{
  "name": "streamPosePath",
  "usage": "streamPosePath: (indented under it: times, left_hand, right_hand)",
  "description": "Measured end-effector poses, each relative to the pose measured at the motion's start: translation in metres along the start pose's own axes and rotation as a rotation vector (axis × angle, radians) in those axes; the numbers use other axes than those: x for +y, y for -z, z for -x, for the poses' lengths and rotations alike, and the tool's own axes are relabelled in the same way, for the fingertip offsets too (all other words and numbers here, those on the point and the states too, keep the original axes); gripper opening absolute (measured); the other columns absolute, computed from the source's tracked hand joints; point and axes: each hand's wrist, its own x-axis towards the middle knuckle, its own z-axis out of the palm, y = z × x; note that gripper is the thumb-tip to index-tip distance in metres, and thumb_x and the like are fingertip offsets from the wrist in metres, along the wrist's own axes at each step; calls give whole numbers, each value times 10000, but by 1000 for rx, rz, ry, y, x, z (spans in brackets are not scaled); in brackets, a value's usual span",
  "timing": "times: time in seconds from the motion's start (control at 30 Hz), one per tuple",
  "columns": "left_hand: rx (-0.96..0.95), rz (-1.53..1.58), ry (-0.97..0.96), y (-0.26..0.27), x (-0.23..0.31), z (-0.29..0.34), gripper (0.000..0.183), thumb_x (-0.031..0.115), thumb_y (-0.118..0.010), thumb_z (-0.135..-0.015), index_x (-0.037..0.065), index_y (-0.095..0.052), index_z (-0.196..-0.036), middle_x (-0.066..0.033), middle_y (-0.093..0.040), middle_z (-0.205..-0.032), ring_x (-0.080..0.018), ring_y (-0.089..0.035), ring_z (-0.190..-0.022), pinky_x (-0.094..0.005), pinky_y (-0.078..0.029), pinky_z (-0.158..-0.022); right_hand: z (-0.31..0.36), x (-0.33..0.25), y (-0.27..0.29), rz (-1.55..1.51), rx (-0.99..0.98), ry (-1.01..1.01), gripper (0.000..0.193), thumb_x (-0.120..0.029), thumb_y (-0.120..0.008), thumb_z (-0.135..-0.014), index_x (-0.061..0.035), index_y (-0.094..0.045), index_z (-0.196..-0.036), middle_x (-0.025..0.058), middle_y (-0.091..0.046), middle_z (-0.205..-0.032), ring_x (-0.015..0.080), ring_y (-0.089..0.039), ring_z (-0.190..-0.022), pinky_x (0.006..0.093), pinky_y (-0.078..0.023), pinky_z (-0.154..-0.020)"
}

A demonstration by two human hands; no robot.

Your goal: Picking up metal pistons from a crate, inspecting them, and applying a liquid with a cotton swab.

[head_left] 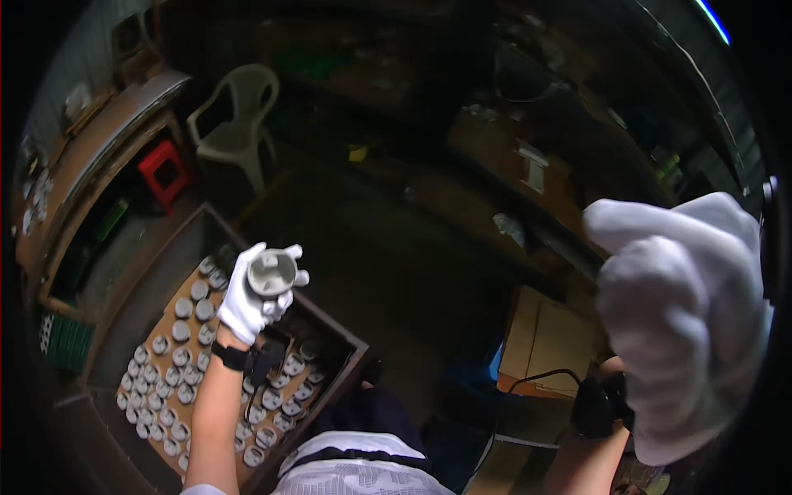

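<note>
My left hand [242, 304], in a white glove, grips a grey metal piston [273, 273] whose hollow end faces up. It is held above a large dark open-topped box [169, 262]. Inside the box, many similar pistons [183, 307] stand in rows on a brown cardboard sheet [169, 346]. My right hand [681, 322], gloved in white too, is raised close to the camera at the right. Its fingers are curled and pressed together, and whatever lies inside them is hidden.
A pale plastic armchair [235, 124] and a red stool [165, 175] stand beyond the box. A workbench [107, 132] runs along the left. Cardboard boxes [544, 338] sit right of my body. Dim, cluttered benches [528, 157] fill the far right.
</note>
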Motion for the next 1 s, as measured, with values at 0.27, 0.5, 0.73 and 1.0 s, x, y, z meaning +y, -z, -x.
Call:
streamPosePath:
  times: [0.27, 0.5, 0.73, 1.0]
  left_hand:
    - [222, -156, 62, -12, -34, -106, 551, 551, -434, -964, 95, -649, -1186, -174, -704, -849, -175, -585, -436, -204, -408, -320]
    - [420, -119, 55, -2, -51, -178, 553, 578, -433, -946, 117, -686, -1118, -163, -708, -798, -178, -533, -375, -242, -370, -311]
    - [578, -56, -20, 13, -76, -223, 546, 570, -438, -946, 101, -691, -1066, -200, -705, -761, -220, -566, -372, -268, -400, -301]
    - [534, -26, -43, -30, -79, -275, 538, 579, -420, -976, 116, -641, -1137, -178, -705, -792, -204, -537, -366, -280, -381, -302]
  right_hand:
    - [-56, 199, -12, 191, 57, 32, 168, -189, -786, -821, -27, -743, -822, 62, -617, -660, 175, -579, -583, 292, -442, -560]
    - [-145, 398, -28, -169, -328, -488, 308, -311, -743, -909, -4, -737, -901, 64, -657, -722, 99, -568, -564, 275, -475, -550]
    - [-204, 537, -61, -202, -500, -684, 382, -388, -712, -922, -7, -723, -942, 71, -702, -783, 109, -581, -542, 252, -472, -529]
    - [-235, 672, -131, -368, -604, -765, 354, -313, -681, -945, 22, -709, -1056, 113, -713, -869, 131, -593, -539, 261, -451, -488]
